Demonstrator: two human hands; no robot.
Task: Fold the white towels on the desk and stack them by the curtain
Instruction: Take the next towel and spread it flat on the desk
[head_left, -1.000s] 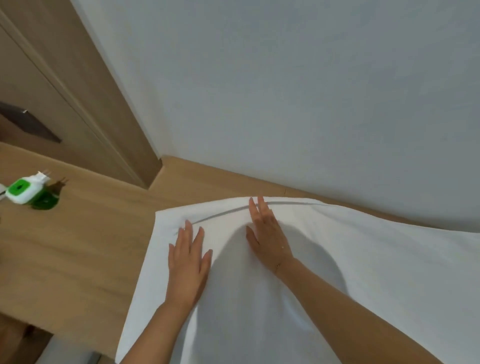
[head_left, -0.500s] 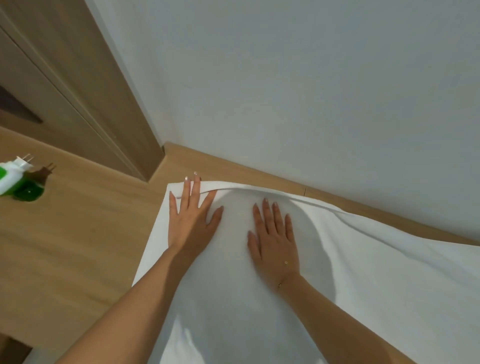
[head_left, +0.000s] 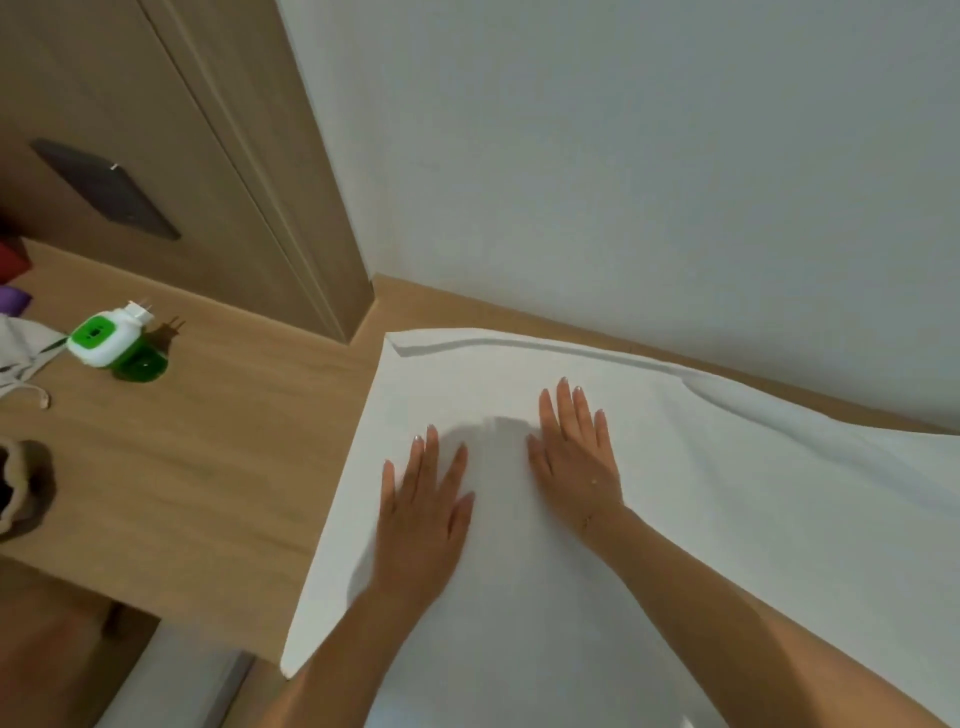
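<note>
Our left hand (head_left: 421, 512) has slid back from the far corner of the white towel (head_left: 701, 519) spread on the desk (head_left: 208, 467), so both it and our right hand (head_left: 576, 457) press flat, fingers straight, smoothing before the next fold

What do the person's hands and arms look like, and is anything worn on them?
Both forearms are bare, with no sleeves in view. The left hand wears nothing that shows. The right hand has a thin bracelet at the wrist. The fingernails on both hands look pale and glossy. No gloves or watch are visible.
</note>
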